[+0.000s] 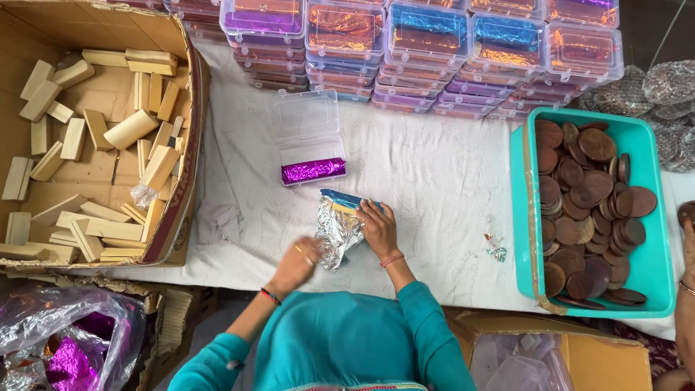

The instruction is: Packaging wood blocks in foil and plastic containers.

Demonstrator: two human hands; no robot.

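Both hands down on a white cloth-covered table (434, 174), working one small block half-wrapped in foil (338, 228), silver side out with a blue edge showing at the far end. Left hand (298, 262) pinching the near, loose corner of the foil between thumb and fingers; right hand (377, 226) pressed flat-fingered over the far side, pinning the wrapped part to the cloth. Probably light and stiff at the core, to judge by the pale wooden blocks (108, 145) lying in the cardboard box (190, 130) to the left. Thin, crinkly and easily torn on the outside, likely slick on the shiny face. Best held by the hard block through the foil, not by the loose flap alone. Just beyond, an open clear plastic case (308, 137) with a purple-wrapped piece (313, 171) inside; further back, stacks of closed cases (434, 51). To the right, a teal tub (644, 210) of brown discs (590, 210).
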